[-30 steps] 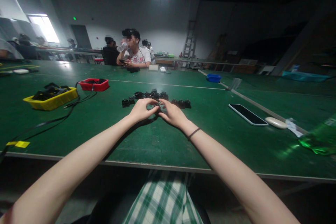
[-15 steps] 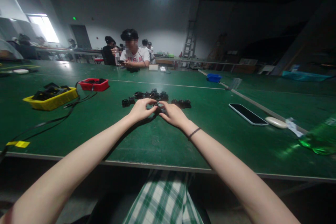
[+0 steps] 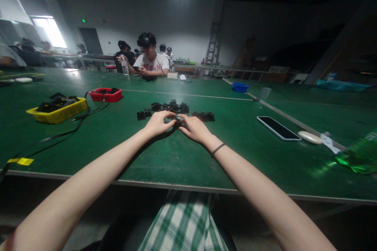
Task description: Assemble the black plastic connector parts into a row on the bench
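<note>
My left hand [image 3: 160, 122] and my right hand [image 3: 193, 126] meet over the green table [image 3: 176, 160], fingers curled in toward each other. Between their fingertips they grip a small black part [image 3: 177, 121], mostly covered by the fingers; its exact kind does not show. Just beyond the hands lies a loose pile of black plastic parts [image 3: 172, 106]. Two more black pieces [image 3: 144, 114] sit left of the pile, close to my left hand. A short row of black parts [image 3: 204, 116] lies to the right, behind my right hand.
At left stand a yellow tray [image 3: 59, 114] and a red tray [image 3: 101, 96] of black parts, with a black cable [image 3: 79, 121] beside them. On the right lie a phone [image 3: 278, 128], a pale oval object [image 3: 310, 137] and a green bottle [image 3: 361, 153]. A person [image 3: 151, 62] sits opposite.
My hands stay almost in the same place, still around the small black part. Across the table, a clear bottle now stands upright by the seated person, with a hand at it.
</note>
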The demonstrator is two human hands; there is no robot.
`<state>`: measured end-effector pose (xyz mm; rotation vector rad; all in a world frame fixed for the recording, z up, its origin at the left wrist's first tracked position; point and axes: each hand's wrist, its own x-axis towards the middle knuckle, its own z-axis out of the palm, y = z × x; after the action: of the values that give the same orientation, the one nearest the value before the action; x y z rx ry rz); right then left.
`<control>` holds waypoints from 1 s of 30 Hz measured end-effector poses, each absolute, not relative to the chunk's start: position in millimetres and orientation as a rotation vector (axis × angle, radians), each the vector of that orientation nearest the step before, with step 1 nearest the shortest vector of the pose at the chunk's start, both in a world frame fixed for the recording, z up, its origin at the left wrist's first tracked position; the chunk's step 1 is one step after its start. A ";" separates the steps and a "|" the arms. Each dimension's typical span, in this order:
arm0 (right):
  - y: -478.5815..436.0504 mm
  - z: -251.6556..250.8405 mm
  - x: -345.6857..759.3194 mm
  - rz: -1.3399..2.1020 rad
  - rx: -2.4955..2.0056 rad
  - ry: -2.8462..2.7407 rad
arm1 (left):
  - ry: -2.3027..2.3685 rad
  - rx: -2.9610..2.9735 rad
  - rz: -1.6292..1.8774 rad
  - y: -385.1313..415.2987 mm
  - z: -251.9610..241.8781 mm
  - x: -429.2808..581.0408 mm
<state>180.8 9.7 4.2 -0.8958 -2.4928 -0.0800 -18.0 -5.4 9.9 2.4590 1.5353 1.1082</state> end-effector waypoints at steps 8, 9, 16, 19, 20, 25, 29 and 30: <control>9.0 5.4 180.3 -0.080 -0.883 -2.491 | 1.529 2.444 1.104 -5.6 10.2 -17.3; 8.8 5.5 180.3 -0.082 -0.886 -2.492 | 1.526 2.442 1.101 -5.3 9.9 -17.4; 8.5 5.7 179.9 -0.104 -0.890 -2.502 | 1.509 2.433 1.095 -3.2 8.2 -18.4; 8.9 5.1 180.0 -0.115 -0.889 -2.501 | 1.507 2.432 1.089 -3.2 8.4 -18.7; 8.9 5.0 180.1 -0.117 -0.889 -2.501 | 1.508 2.430 1.086 -3.1 8.4 -18.8; 8.8 5.0 180.4 -0.117 -0.892 -2.499 | 1.505 2.421 1.079 -2.1 7.9 -19.7; 9.2 4.7 180.2 -0.104 -0.886 -2.496 | 1.503 2.423 1.078 -2.0 7.7 -19.8; 9.4 4.7 180.1 -0.098 -0.885 -2.494 | 1.506 2.426 1.074 -2.0 7.7 -19.7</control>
<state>180.1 9.4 4.7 -0.8849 -2.4935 -0.0982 -19.7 -2.0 7.7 2.4257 1.5061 1.0744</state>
